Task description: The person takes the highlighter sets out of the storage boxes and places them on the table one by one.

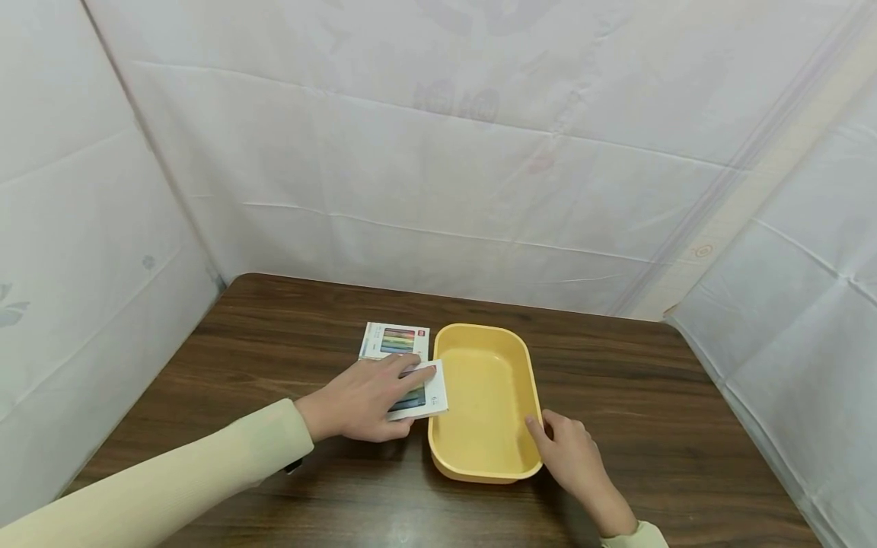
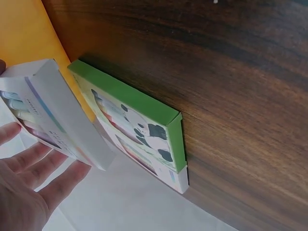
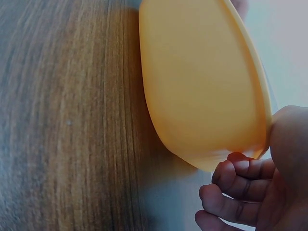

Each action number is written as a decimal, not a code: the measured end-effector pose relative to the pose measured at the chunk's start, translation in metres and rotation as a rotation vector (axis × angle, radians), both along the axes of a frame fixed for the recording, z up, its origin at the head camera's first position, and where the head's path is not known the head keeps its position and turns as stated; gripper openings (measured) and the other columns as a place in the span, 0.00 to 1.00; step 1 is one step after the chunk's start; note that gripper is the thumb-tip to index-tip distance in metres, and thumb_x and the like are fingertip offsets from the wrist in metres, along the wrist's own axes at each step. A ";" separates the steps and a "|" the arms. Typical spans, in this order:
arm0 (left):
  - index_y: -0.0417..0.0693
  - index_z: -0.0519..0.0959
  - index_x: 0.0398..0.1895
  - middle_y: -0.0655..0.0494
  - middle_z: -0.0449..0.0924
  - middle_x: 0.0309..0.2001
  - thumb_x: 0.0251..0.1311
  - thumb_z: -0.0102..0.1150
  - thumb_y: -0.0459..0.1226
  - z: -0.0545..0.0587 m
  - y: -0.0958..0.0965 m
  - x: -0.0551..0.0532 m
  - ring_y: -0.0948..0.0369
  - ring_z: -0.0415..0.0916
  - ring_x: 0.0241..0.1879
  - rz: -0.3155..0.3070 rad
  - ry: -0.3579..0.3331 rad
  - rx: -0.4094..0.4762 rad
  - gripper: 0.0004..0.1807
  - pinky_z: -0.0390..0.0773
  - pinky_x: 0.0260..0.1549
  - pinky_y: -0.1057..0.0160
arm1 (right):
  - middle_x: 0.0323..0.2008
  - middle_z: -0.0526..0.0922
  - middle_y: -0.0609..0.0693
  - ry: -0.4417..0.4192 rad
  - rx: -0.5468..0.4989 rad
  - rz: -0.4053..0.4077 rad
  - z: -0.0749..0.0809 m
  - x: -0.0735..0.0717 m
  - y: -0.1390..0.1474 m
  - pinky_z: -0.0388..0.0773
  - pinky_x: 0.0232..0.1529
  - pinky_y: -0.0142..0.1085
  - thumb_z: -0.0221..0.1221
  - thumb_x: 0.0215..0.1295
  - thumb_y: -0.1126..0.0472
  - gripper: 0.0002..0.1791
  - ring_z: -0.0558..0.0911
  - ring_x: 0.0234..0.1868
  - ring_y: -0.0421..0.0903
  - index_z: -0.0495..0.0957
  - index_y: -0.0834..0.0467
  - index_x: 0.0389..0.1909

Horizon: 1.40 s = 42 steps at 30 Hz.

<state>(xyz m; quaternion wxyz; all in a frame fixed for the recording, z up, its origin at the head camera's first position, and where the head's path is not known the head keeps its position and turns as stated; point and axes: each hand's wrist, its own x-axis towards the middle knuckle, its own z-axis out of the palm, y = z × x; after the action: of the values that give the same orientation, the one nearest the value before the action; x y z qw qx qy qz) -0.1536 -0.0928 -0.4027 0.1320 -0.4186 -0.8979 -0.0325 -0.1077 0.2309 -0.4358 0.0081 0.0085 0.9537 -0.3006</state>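
Observation:
My left hand (image 1: 370,397) grips a white box (image 1: 437,392) with a clear window, through which pastel-barrelled pens show. In the head view this box overlaps the left rim of a yellow plastic basin (image 1: 479,396); in the left wrist view it is tilted and off the table. The thumb of my right hand (image 1: 574,457) lies over the basin's right rim, with its fingers on the outer side. Beside the held box, a green box with pandas on it (image 2: 149,110) lies on the table in the left wrist view; the head view hides it.
Another white box (image 1: 371,339) with coloured sticks in its window lies left of the basin's far end. Everything rests on a dark wood-grain table (image 1: 274,335). White cloth (image 1: 411,175) hangs behind the table and along both sides.

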 end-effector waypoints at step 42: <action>0.58 0.63 0.70 0.51 0.72 0.60 0.55 0.53 0.55 -0.009 -0.015 0.006 0.61 0.78 0.34 0.087 -0.087 -0.028 0.38 0.71 0.22 0.67 | 0.15 0.72 0.45 -0.004 -0.006 -0.006 0.000 0.000 0.001 0.63 0.18 0.33 0.52 0.70 0.50 0.18 0.69 0.16 0.41 0.75 0.54 0.23</action>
<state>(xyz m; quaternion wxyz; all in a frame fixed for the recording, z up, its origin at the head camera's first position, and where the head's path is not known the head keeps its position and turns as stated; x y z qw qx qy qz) -0.1473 -0.1076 -0.4120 0.0884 -0.3789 -0.9206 -0.0323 -0.1078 0.2319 -0.4354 0.0092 0.0121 0.9527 -0.3035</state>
